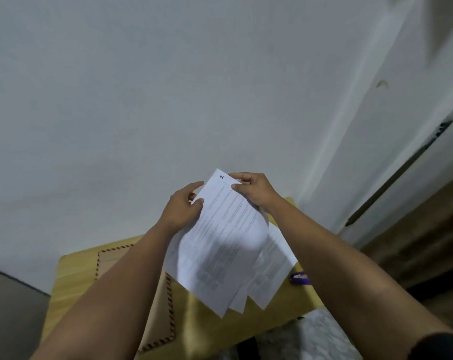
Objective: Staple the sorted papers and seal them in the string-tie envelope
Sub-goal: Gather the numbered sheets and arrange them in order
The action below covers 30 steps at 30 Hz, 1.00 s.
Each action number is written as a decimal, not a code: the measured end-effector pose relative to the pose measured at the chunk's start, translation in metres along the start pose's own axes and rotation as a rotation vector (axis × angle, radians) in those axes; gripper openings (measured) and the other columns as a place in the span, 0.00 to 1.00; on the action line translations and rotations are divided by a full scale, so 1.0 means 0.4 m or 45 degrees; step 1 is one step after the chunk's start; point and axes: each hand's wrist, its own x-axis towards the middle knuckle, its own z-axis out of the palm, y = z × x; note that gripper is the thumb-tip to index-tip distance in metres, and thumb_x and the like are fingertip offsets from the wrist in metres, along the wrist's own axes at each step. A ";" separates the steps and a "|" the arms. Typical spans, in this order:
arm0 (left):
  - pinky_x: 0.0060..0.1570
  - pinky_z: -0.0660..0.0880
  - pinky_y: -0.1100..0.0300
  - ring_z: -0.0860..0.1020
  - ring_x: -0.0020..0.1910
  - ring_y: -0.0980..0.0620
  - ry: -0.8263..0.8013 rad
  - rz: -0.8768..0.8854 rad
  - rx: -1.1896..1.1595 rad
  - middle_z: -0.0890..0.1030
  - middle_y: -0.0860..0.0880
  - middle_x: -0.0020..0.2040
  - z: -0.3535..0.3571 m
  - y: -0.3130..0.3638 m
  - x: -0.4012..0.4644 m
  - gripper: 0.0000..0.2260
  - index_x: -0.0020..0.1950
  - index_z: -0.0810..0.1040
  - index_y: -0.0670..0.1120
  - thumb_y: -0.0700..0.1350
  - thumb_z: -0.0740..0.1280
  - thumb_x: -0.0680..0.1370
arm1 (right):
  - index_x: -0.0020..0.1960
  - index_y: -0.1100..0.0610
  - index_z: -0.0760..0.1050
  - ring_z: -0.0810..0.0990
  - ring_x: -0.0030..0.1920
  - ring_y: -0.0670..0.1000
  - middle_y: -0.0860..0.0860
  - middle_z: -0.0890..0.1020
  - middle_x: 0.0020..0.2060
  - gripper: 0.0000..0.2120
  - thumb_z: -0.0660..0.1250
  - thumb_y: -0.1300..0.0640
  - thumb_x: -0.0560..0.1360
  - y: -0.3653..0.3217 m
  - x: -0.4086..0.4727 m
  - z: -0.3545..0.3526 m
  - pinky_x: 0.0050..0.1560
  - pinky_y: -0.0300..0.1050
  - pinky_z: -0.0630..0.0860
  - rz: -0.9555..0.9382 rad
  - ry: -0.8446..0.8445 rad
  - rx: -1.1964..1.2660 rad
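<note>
I hold a small stack of printed white papers [220,245] up in the air over the table. The top sheet carries a "1" near its far corner. My left hand [181,209] pinches the stack's left edge, and my right hand [254,190] pinches its far corner. The sheets fan out unevenly at their near ends. Below, a tan envelope [108,258] with a red striped border lies flat on the yellow wooden table [72,281], partly hidden by my left forearm. A purple stapler [299,279] rests on the table at the right, next to my right forearm.
Another printed sheet [277,253] lies on the table under the held stack. A white wall stands right behind the table. A door with a dark bar [391,178] is at the right. Mottled floor [311,339] shows past the table's near right edge.
</note>
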 end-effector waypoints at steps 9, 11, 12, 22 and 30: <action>0.57 0.73 0.58 0.82 0.60 0.42 -0.410 -0.157 0.382 0.85 0.42 0.63 0.262 -0.193 0.151 0.23 0.77 0.75 0.50 0.39 0.64 0.82 | 0.72 0.59 0.75 0.80 0.64 0.58 0.58 0.79 0.67 0.21 0.69 0.58 0.80 0.393 0.152 -0.207 0.67 0.52 0.75 0.526 -0.016 -0.760; 0.55 0.77 0.54 0.82 0.48 0.44 -0.482 -0.224 0.408 0.86 0.42 0.51 0.302 -0.239 0.169 0.23 0.77 0.75 0.52 0.39 0.63 0.82 | 0.76 0.58 0.69 0.72 0.73 0.56 0.56 0.70 0.76 0.25 0.69 0.55 0.81 0.479 0.165 -0.261 0.73 0.50 0.68 0.626 -0.073 -0.866; 0.54 0.78 0.53 0.80 0.43 0.45 -0.506 -0.250 0.410 0.86 0.41 0.47 0.319 -0.260 0.178 0.23 0.77 0.76 0.53 0.39 0.64 0.82 | 0.78 0.58 0.66 0.70 0.75 0.56 0.56 0.68 0.77 0.28 0.68 0.53 0.81 0.516 0.173 -0.281 0.74 0.50 0.67 0.672 -0.113 -0.916; 0.57 0.78 0.50 0.82 0.51 0.43 -0.542 -0.388 0.426 0.85 0.44 0.50 0.370 -0.340 0.253 0.21 0.75 0.76 0.54 0.41 0.65 0.82 | 0.74 0.54 0.64 0.70 0.71 0.60 0.57 0.71 0.70 0.37 0.75 0.42 0.73 0.668 0.248 -0.283 0.67 0.60 0.72 0.711 -0.035 -1.417; 0.56 0.75 0.55 0.80 0.54 0.44 -0.520 -0.440 0.398 0.83 0.45 0.56 0.348 -0.343 0.232 0.21 0.76 0.75 0.53 0.42 0.65 0.83 | 0.70 0.52 0.70 0.73 0.68 0.60 0.55 0.76 0.65 0.32 0.76 0.44 0.70 0.686 0.264 -0.303 0.66 0.59 0.71 0.720 -0.031 -1.322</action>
